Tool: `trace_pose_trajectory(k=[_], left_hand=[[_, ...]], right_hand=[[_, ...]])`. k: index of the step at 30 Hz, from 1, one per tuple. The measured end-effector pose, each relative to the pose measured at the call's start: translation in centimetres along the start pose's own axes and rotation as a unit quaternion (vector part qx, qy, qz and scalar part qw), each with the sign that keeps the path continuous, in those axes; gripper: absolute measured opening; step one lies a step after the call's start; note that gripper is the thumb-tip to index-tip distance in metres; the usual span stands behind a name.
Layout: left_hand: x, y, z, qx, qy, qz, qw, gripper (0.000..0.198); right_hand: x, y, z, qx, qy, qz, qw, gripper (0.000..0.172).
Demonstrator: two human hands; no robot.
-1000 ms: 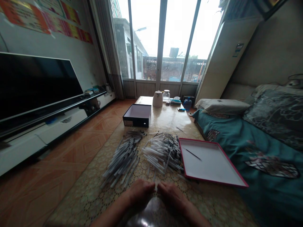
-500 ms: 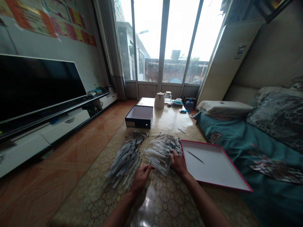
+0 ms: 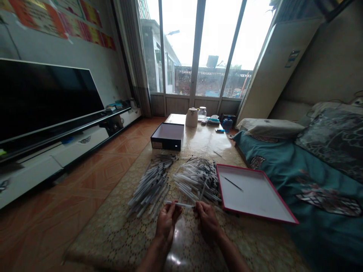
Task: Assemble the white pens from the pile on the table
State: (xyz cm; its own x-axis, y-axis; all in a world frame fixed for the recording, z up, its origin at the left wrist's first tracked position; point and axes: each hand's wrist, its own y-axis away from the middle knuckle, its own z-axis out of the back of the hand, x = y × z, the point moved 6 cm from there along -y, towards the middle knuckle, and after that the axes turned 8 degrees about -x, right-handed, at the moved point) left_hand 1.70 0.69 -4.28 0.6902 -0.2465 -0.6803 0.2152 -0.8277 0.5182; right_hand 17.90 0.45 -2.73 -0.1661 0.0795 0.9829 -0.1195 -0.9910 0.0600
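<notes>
A white pen tube (image 3: 185,205) lies level between my two hands, low over the near part of the table. My left hand (image 3: 166,221) is closed, pinching it towards its left end. At its right end my right hand (image 3: 208,219) is closed too, fingertips on the tube; what else they may hold is hidden. Beyond my left hand spreads a pile of greyish pens (image 3: 150,190) with dark ends. A second pile, of white pen tubes (image 3: 188,181) mixed with thin dark sticks, lies beyond my right hand.
A shallow red-rimmed box lid (image 3: 258,196) with a thin dark refill (image 3: 232,184) in it stands at right. Farther off are a dark open box (image 3: 166,141), a kettle (image 3: 192,118), a glass jar (image 3: 202,113) and a tissue pack (image 3: 213,120). A sofa (image 3: 272,162) borders the table's right side.
My right hand has come back from the white tube pile towards my left hand. A white pen tube now spans the two hands. The view has shifted slightly.
</notes>
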Motion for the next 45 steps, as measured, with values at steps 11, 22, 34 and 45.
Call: trace_pose_trajectory(k=[11,22,34,45], left_hand=[[0.1,0.3,-0.1,0.005,0.001,-0.019,1.000,0.004],[0.3,0.0,-0.3,0.012,-0.015,-0.037,0.999,0.009],[0.4,-0.3,-0.1,0.022,-0.011,-0.054,0.998,0.014],[0.4,-0.3,0.0,0.027,-0.008,-0.055,0.998,0.017]], right_hand=[[0.7,-0.4,0.4,-0.007,0.074,0.067,0.995,0.040],[1.6,0.5,1.2,-0.042,0.062,0.081,0.994,0.019],[1.8,0.8,1.1,-0.055,0.080,0.107,0.989,0.025],[1.7,1.1,0.7,-0.075,0.098,0.118,0.985,0.033]])
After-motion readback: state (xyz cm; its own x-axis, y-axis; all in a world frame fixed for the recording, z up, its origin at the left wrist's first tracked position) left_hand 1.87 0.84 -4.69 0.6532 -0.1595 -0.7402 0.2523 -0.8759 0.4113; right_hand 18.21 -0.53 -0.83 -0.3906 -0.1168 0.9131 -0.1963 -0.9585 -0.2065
